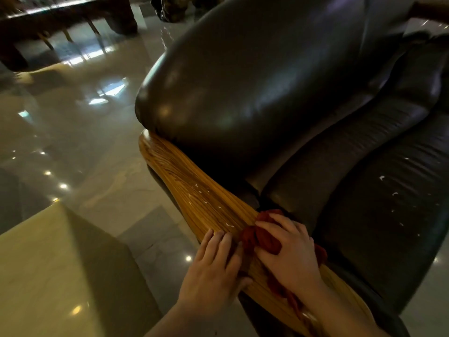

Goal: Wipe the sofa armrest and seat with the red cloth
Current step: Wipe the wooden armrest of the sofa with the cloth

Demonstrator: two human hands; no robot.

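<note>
A dark leather sofa fills the right half of the head view, with a striped wooden armrest (192, 188) running from upper left to lower right. White specks dot the armrest and the dark seat (379, 207). A bunched red cloth (257, 235) lies on the armrest near its lower end. My right hand (289, 254) presses down on the cloth, fingers curled over it. My left hand (213, 266) lies flat on the armrest just left of the cloth, fingers apart, holding nothing.
The big rounded leather backrest (243, 81) rises behind the armrest. A glossy tiled floor (85, 132) spreads to the left. A pale stone block (48, 276) stands at the lower left. Dark wooden furniture (60, 18) sits at the far top left.
</note>
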